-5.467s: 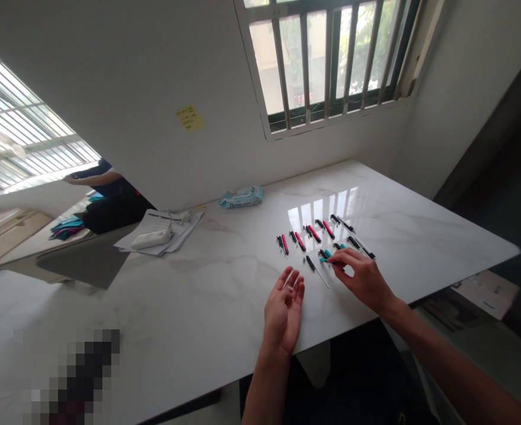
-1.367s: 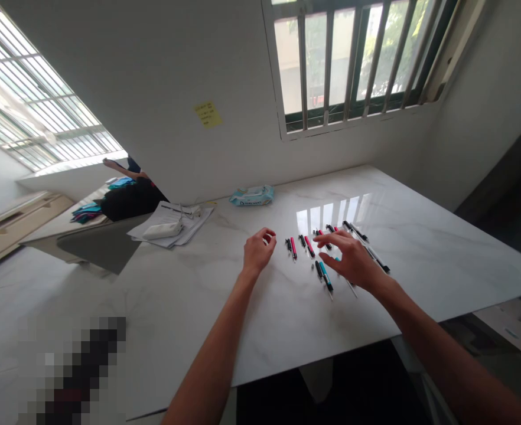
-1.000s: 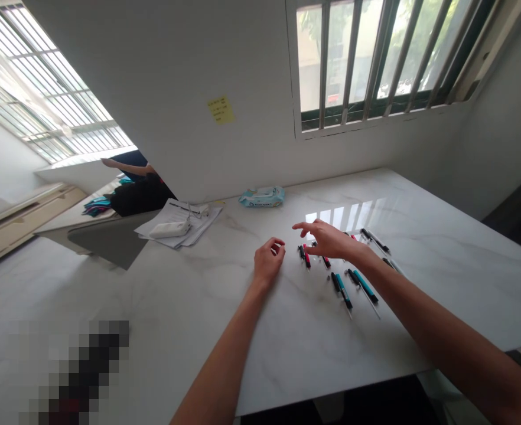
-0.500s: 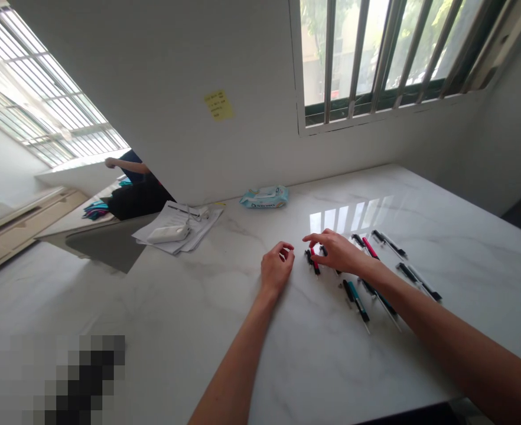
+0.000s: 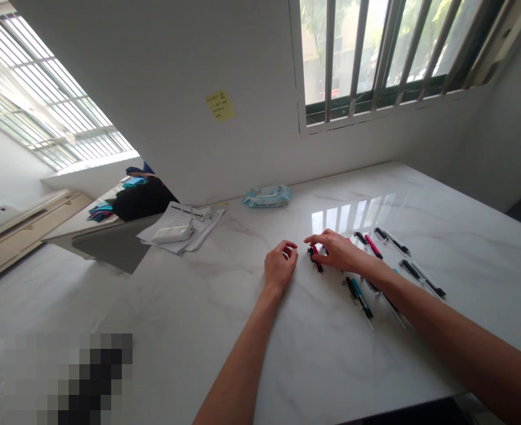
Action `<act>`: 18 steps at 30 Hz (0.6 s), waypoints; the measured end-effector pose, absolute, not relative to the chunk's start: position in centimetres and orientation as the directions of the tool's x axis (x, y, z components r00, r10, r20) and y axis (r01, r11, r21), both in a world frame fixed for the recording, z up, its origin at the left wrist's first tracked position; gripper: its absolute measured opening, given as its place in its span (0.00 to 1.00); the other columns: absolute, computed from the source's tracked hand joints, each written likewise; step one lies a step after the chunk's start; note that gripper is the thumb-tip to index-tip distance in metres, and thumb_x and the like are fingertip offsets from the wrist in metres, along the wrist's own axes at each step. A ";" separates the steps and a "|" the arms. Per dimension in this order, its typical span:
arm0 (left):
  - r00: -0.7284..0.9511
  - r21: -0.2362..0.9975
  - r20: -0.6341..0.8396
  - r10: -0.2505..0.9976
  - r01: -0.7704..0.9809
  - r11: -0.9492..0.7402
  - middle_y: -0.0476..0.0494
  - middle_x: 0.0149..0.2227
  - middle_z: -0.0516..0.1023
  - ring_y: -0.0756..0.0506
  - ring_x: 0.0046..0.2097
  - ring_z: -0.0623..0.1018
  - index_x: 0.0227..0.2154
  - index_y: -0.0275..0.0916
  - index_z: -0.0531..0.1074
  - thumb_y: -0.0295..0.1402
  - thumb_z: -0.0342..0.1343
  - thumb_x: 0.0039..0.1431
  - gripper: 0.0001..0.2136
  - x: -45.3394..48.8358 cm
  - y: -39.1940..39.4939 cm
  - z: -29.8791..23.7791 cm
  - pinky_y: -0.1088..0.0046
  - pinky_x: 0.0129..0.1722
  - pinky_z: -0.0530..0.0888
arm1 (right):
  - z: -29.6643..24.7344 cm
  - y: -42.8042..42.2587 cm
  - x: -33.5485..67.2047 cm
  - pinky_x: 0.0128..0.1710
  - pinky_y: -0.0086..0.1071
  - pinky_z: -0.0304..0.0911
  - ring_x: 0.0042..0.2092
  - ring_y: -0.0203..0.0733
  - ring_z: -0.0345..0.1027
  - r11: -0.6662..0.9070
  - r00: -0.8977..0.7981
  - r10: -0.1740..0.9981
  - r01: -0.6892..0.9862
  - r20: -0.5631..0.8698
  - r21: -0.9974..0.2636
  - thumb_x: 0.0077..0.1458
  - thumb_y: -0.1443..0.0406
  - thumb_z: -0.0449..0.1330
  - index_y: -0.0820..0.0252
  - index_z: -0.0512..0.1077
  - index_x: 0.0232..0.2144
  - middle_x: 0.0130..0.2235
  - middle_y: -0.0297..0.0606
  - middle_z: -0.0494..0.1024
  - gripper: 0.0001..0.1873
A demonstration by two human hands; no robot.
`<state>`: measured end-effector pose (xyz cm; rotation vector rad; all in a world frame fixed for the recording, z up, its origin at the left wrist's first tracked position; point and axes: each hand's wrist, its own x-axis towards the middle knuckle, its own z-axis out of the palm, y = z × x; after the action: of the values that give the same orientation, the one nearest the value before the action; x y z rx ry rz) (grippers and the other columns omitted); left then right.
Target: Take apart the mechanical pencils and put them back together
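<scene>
Both hands are over the table (image 5: 189, 319), well short of meeting. The right hand (image 5: 316, 251) hangs over the leftmost red-and-black pen parts (image 5: 318, 262), its thumb and index finger spread apart; whether the thumb touches them cannot be told. The left hand (image 5: 280, 264) lies just left of those parts, its fingers loosely curled; whether they enclose anything cannot be told.

The pen pieces lie in two rows. In the far row, to the right, are a pink-red barrel (image 5: 373, 246) with a black grip piece (image 5: 360, 238) beside it, then a white-and-black pen set (image 5: 396, 241). In the near row, a teal-and-black barrel (image 5: 361, 298) lies beside a black piece (image 5: 351, 288), a thin white refill tip pointing toward the near side. More parts are partly hidden under the right forearm; another white-and-black set (image 5: 424, 279) lies right of it.

At the far edge sits a light-blue wipes packet (image 5: 266, 197); left of it, loose papers (image 5: 216, 219) carry a white device (image 5: 172, 234).
</scene>
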<state>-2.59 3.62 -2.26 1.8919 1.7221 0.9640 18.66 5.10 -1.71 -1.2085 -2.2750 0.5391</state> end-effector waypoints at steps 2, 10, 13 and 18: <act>-0.005 0.701 0.218 0.976 0.696 -0.154 0.50 0.29 0.81 0.48 0.30 0.77 0.36 0.43 0.79 0.32 0.57 0.60 0.06 -2.5 3.6 -2.2 0.72 0.36 0.70 | -1.6 5.1 18.7 0.50 0.43 0.70 0.55 0.53 0.70 0.529 -0.483 0.842 0.648 0.242 -0.548 0.58 0.68 0.65 0.51 0.76 0.57 0.49 0.40 0.84 0.24; -0.002 0.700 0.228 0.974 0.696 -0.163 0.50 0.29 0.81 0.48 0.30 0.77 0.36 0.43 0.79 0.32 0.57 0.60 0.06 -2.5 3.6 -2.3 0.73 0.36 0.70 | -1.0 4.9 18.5 0.50 0.44 0.70 0.54 0.54 0.70 0.542 -0.499 0.834 0.655 0.236 -0.526 0.58 0.69 0.64 0.53 0.77 0.56 0.51 0.40 0.83 0.23; 0.002 0.702 0.230 0.973 0.692 -0.168 0.51 0.29 0.81 0.48 0.30 0.77 0.36 0.43 0.79 0.32 0.57 0.60 0.06 -2.5 3.7 -2.3 0.73 0.36 0.70 | -1.2 4.9 18.5 0.50 0.44 0.70 0.54 0.54 0.70 0.548 -0.501 0.830 0.645 0.246 -0.533 0.58 0.68 0.65 0.52 0.76 0.56 0.51 0.40 0.83 0.24; -0.001 0.710 0.226 0.974 0.685 -0.165 0.50 0.29 0.81 0.48 0.30 0.77 0.36 0.43 0.79 0.33 0.57 0.60 0.06 -2.6 3.6 -2.2 0.73 0.36 0.70 | -1.4 5.0 18.5 0.50 0.44 0.70 0.54 0.54 0.70 0.551 -0.503 0.827 0.641 0.250 -0.535 0.58 0.68 0.64 0.52 0.77 0.56 0.51 0.39 0.83 0.23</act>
<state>-2.56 3.63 -2.16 1.8864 1.7091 0.9837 18.54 4.98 -1.43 -1.1841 -2.3081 0.5188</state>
